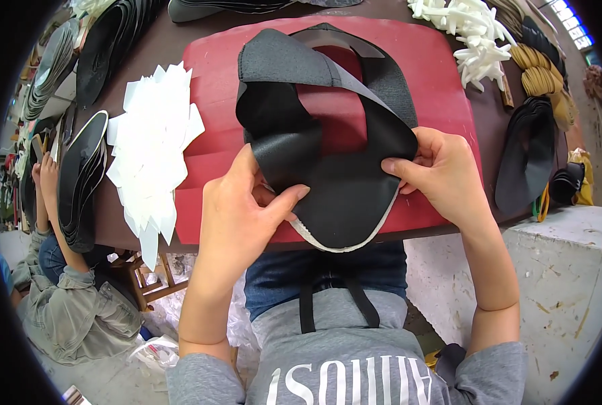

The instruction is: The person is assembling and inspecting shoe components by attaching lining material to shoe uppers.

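Observation:
A black leather shoe upper (341, 182) lies over a red padded board (443, 81), its rounded toe end toward me with a whitish edge showing along the rim. The upper's far part is folded and stands up as a loop, showing a grey-black outer side. My left hand (247, 209) grips the near left edge between thumb and fingers. On the opposite edge, my right hand (436, 165) pinches the upper the same way, with the thumb on top. Most fingers of both hands are partly hidden beneath the leather.
Fanned white cut pieces (152, 148) lie left of the upper. Black shoe pieces (85, 175) are stacked further left, near another person's hand (48, 172). White bundles (473, 40), tan bundles (542, 71) and dark pieces (527, 152) line the right side.

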The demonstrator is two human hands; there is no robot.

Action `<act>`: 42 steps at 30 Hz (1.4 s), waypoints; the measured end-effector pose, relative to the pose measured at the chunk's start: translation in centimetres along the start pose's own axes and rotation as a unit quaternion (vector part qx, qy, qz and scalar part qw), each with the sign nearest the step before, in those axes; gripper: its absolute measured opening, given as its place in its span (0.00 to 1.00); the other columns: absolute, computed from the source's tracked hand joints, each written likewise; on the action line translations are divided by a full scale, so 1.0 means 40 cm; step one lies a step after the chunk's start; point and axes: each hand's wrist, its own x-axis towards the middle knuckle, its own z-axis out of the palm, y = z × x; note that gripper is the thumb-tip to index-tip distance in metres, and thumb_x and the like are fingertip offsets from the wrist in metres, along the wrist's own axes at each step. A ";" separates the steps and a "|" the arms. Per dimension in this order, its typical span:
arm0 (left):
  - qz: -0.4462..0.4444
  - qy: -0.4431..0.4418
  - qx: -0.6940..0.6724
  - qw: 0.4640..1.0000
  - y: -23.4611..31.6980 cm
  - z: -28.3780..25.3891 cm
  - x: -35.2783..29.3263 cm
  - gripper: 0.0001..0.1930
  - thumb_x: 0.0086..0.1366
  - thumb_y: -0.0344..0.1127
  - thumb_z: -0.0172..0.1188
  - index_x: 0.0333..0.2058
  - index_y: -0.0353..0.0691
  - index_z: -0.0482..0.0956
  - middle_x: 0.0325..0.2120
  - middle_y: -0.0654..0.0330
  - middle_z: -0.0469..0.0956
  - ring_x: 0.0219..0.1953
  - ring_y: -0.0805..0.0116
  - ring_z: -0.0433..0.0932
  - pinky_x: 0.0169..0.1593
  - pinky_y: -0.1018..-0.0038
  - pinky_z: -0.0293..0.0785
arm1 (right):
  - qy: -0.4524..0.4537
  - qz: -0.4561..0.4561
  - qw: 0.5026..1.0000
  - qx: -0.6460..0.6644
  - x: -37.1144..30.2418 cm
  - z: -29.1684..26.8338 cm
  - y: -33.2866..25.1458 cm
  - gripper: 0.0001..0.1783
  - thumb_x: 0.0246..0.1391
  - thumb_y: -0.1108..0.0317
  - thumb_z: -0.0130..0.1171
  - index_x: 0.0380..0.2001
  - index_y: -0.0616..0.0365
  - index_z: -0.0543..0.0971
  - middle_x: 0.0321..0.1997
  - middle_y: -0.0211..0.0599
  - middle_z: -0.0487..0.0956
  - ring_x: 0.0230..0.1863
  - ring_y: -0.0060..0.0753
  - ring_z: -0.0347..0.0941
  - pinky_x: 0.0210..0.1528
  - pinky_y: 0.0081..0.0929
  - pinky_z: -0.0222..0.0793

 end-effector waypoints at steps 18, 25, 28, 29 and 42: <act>0.316 -0.032 0.296 0.901 0.030 0.171 -0.130 0.29 0.60 0.36 0.59 0.61 0.35 0.69 0.64 0.49 0.66 0.55 0.60 0.71 0.50 0.71 0.67 | -0.037 -0.090 0.991 -0.097 0.089 -0.057 -0.021 0.14 0.43 0.82 0.65 0.38 0.69 0.81 0.25 0.32 0.81 0.22 0.16 0.69 0.27 0.14 0.68; 0.296 0.022 0.356 0.886 0.042 0.214 -0.124 0.30 0.58 0.38 0.60 0.60 0.35 0.71 0.63 0.52 0.68 0.46 0.55 0.70 0.45 0.67 0.68 | -0.042 -0.249 0.947 -0.197 0.136 -0.073 -0.038 0.14 0.42 0.81 0.65 0.37 0.67 0.82 0.23 0.31 0.80 0.23 0.18 0.71 0.28 0.14 0.69; 0.264 0.010 0.374 0.889 0.061 0.216 -0.115 0.31 0.58 0.40 0.60 0.59 0.34 0.71 0.63 0.52 0.69 0.42 0.56 0.70 0.42 0.68 0.68 | -0.051 -0.260 0.935 -0.237 0.150 -0.079 -0.038 0.13 0.43 0.81 0.65 0.37 0.67 0.82 0.23 0.32 0.80 0.23 0.18 0.72 0.28 0.15 0.69; 0.263 0.013 0.384 0.885 0.058 0.216 -0.121 0.31 0.57 0.40 0.61 0.59 0.34 0.71 0.62 0.52 0.69 0.41 0.57 0.69 0.42 0.69 0.68 | -0.051 -0.252 0.940 -0.223 0.157 -0.078 -0.036 0.13 0.43 0.81 0.64 0.37 0.67 0.82 0.23 0.32 0.81 0.23 0.19 0.73 0.28 0.15 0.69; 0.343 -0.031 0.362 0.867 0.052 0.165 -0.050 0.28 0.57 0.38 0.61 0.57 0.34 0.72 0.58 0.55 0.73 0.38 0.59 0.69 0.36 0.69 0.68 | 0.066 -0.450 0.777 -0.435 0.139 -0.045 -0.062 0.15 0.42 0.80 0.63 0.38 0.63 0.82 0.24 0.34 0.82 0.21 0.27 0.74 0.27 0.21 0.70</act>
